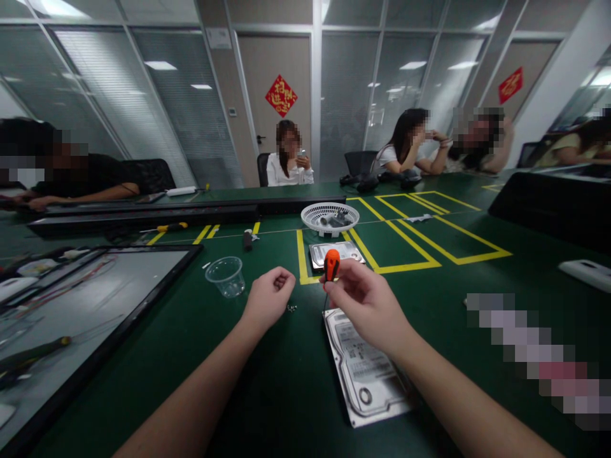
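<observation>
In my right hand (370, 302) is a small screwdriver (331, 262) with an orange and black handle, held upright by thumb and fingers. Its thin shaft points down at the upper left corner of a silver hard drive (365, 369) lying flat, label side up. I cannot tell whether the tip touches a screw. My left hand (270, 292) is closed, fingers curled in, left of the drive; whatever it holds, if anything, is hidden. Beside it lie several tiny screws (292, 308). A clear plastic cup (226, 277) stands to the left of that hand.
Behind my hands lie a second hard drive (331, 254) and a white basket (330, 219) of dark parts. Left is a black-framed panel (119, 286) with tools on it; a yellow-handled screwdriver (172, 226) lies farther back. Yellow tape (405, 267) marks the green table. Several people sit around.
</observation>
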A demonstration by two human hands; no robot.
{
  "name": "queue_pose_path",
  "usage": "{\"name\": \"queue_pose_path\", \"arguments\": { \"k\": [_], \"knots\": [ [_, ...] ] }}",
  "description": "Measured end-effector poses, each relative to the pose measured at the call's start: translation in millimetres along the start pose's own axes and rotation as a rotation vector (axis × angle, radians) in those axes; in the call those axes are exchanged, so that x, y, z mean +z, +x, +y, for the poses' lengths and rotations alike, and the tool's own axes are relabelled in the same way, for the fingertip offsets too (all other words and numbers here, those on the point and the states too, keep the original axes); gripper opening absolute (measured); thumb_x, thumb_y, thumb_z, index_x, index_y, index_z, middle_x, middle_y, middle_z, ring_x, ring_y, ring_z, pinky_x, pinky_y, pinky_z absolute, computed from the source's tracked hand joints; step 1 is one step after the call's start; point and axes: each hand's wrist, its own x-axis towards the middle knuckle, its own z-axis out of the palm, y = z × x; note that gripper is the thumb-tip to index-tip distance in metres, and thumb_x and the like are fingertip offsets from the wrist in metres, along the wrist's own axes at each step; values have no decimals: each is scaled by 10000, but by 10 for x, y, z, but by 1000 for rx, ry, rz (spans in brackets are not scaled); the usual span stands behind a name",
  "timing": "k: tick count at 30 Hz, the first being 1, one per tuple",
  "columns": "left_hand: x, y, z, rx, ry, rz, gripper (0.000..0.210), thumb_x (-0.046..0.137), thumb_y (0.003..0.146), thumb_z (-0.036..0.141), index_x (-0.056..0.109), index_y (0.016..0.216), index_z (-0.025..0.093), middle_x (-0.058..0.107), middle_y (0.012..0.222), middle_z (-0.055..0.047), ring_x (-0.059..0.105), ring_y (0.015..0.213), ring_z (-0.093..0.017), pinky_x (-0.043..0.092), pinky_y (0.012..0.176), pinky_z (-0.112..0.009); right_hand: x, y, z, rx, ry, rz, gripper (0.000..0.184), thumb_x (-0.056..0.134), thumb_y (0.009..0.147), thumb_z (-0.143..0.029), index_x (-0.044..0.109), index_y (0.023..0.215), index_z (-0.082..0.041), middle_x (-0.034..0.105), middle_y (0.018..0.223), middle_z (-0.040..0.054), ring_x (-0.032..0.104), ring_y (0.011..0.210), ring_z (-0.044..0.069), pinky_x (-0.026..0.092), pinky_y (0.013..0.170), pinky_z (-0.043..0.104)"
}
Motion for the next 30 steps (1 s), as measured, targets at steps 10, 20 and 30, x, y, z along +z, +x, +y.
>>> {"name": "queue_pose_path", "arguments": {
  "k": [10,20,30],
  "knots": [
    [1,-10,9,6,-11,8,231,593,887,401,694,841,199,703,782,-13,638,726,-184,455,666,-277,49,12,-19,21,167,33,294,709,892,-199,522,1116,-224,686,918,17,566,631,120,475,620,303],
    [15,13,-27,13,8,2,222,589,908,392,688,853,201,684,780,4,633,723,-170,459,667,-278,18,18,33,-8,26,45,146,702,907,-220,584,993,-210,593,736,-24,568,628,141,448,603,308],
    [9,-5,-14,6,8,-1,217,586,911,385,691,860,203,686,786,-1,637,734,-176,472,687,-287,35,10,-31,-4,124,2,254,658,919,-192,590,1164,-201,683,947,45,608,689,151,493,653,333]
  ]
}}
